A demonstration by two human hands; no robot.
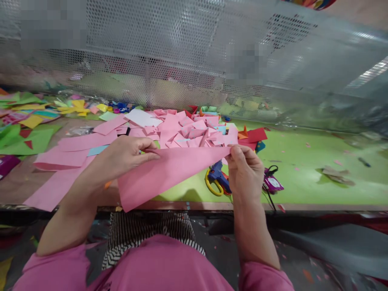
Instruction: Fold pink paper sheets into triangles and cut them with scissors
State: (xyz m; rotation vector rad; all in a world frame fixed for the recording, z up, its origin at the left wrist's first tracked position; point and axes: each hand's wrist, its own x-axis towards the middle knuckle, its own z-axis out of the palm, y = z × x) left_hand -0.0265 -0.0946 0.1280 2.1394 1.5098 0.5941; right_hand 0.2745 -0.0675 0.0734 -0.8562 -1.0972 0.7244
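Note:
A large pink sheet (169, 171) is stretched between my hands above the table's front edge. My left hand (133, 151) pinches its upper edge, with thumb and fingers closed on it. At the sheet's narrow right end, my right hand (244, 161) grips the tip between thumb and curled fingers. Behind the sheet lies a heap of cut and folded pink pieces (194, 131). Just left of my right hand, a blue glue gun (218, 174) and yellow-handled scissors (214, 188) are partly covered by the sheet and hand.
Long pink strips (65, 178) lie on the left, with green scraps (30, 139) beyond. A purple object (273, 184) with a cord sits right of my right hand. Red paper (254, 135) lies behind it. A perforated metal screen (157, 52) stands at the back.

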